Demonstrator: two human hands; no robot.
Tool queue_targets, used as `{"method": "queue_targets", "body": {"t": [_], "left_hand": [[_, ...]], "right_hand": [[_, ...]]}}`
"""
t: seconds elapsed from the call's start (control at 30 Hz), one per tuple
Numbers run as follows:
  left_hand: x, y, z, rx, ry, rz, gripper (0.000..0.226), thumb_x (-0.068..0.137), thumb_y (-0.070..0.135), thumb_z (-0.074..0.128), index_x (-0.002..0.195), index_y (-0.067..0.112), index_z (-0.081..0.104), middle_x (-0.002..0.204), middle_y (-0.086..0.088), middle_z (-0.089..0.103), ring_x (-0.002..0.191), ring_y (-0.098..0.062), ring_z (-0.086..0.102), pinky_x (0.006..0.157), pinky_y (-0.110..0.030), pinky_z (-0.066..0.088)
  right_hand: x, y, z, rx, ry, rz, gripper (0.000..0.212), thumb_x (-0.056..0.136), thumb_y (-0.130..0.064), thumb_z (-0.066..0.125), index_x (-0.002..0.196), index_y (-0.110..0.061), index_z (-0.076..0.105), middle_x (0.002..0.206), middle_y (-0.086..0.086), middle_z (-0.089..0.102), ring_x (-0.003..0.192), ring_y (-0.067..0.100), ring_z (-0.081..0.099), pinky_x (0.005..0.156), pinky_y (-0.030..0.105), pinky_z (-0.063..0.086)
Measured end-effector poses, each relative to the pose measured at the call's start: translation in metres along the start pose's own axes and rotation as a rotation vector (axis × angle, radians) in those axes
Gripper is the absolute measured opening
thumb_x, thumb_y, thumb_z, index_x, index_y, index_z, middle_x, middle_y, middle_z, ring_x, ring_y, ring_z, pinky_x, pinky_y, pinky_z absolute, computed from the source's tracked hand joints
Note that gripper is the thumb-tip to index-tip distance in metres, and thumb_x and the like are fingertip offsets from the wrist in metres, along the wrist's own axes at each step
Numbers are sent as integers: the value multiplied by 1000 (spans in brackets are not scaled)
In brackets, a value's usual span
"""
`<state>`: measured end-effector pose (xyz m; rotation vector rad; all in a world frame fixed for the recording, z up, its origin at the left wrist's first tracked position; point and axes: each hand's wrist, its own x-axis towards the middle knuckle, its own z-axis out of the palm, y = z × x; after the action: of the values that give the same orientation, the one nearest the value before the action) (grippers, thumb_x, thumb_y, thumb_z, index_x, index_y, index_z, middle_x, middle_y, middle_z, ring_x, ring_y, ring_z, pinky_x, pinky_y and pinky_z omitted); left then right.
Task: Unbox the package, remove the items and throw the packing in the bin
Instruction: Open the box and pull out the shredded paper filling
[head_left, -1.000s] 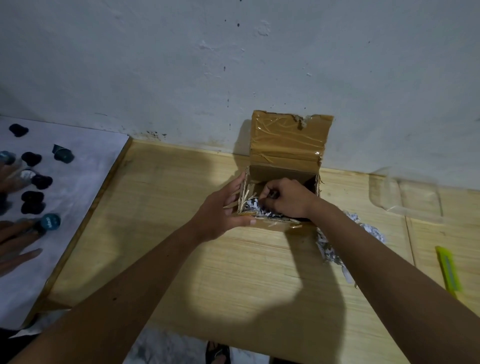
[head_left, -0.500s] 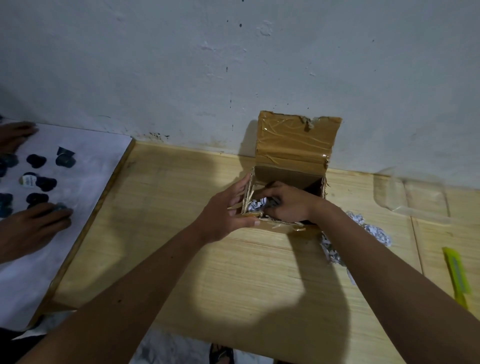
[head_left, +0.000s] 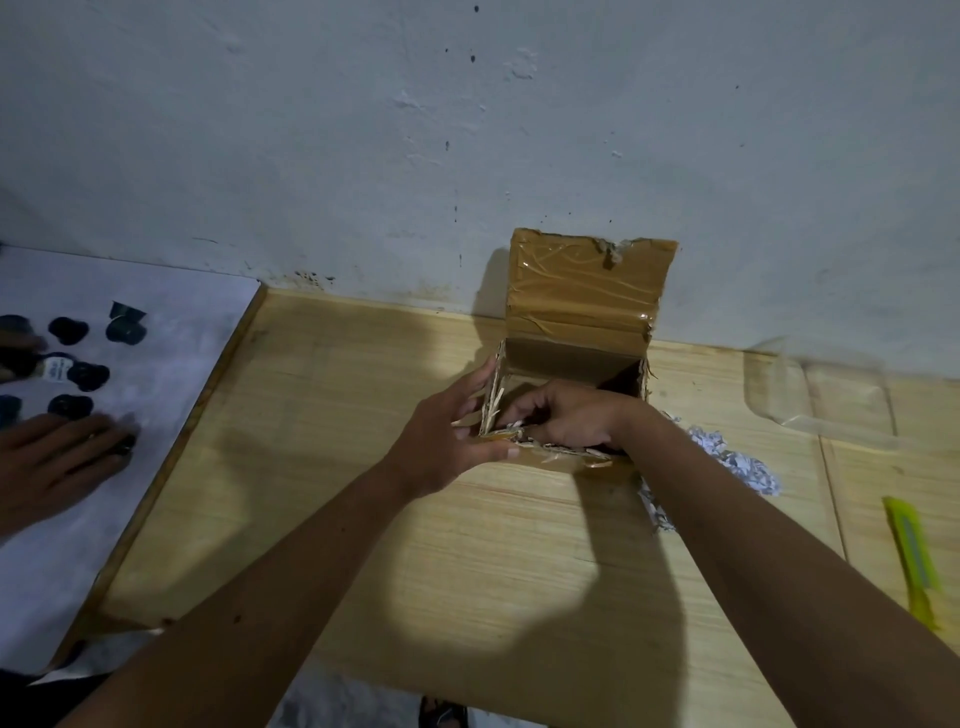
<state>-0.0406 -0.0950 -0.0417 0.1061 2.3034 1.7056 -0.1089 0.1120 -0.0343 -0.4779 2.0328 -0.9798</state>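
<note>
A small brown cardboard box (head_left: 576, 358) stands on the wooden table (head_left: 363, 467) against the wall, its taped lid (head_left: 587, 291) standing up at the back. My left hand (head_left: 447, 441) grips the box's near left corner from outside. My right hand (head_left: 566, 415) is inside the box with fingers curled downward; what it holds is hidden. A heap of white shredded paper (head_left: 727, 462) lies on the table just right of the box, partly behind my right forearm.
A yellow utility knife (head_left: 914, 561) lies at the right edge. Clear plastic film (head_left: 821, 395) sits at the back right. On the left, a white board (head_left: 171, 374) carries several dark small items (head_left: 78, 374), with another person's hand (head_left: 57, 462) on it.
My right hand has pushed deeper into the box, covering the shredded paper seen there earlier. The other person's hand on the left has shifted over the dark items.
</note>
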Motion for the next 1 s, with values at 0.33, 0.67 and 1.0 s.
{"method": "queue_targets", "body": {"t": [0.33, 0.67, 1.0], "left_hand": [[-5, -1, 3, 13, 19, -12, 111, 69, 1, 94, 158, 36, 37, 144, 25, 54, 134, 0, 55, 98, -28, 59], [-7, -1, 2, -6, 11, -6, 108, 69, -1, 93, 158, 27, 38, 144, 19, 57, 131, 1, 58, 95, -25, 58], [-6, 1, 4, -19, 36, -13, 104, 67, -11, 90, 154, 23, 44, 138, 19, 63, 127, 3, 61, 102, -29, 56]], "right_hand": [[1, 1, 6, 163, 17, -64, 28, 90, 11, 65, 112, -5, 74, 114, 16, 76, 99, 16, 69, 91, 28, 55], [-12, -2, -1, 275, 167, -36, 15, 88, -11, 79, 101, -4, 78, 92, 6, 78, 82, 8, 69, 82, 27, 57], [-57, -17, -37, 407, 311, -53, 18, 80, -27, 83, 96, -19, 80, 91, 20, 67, 81, 28, 51, 74, 40, 45]]}}
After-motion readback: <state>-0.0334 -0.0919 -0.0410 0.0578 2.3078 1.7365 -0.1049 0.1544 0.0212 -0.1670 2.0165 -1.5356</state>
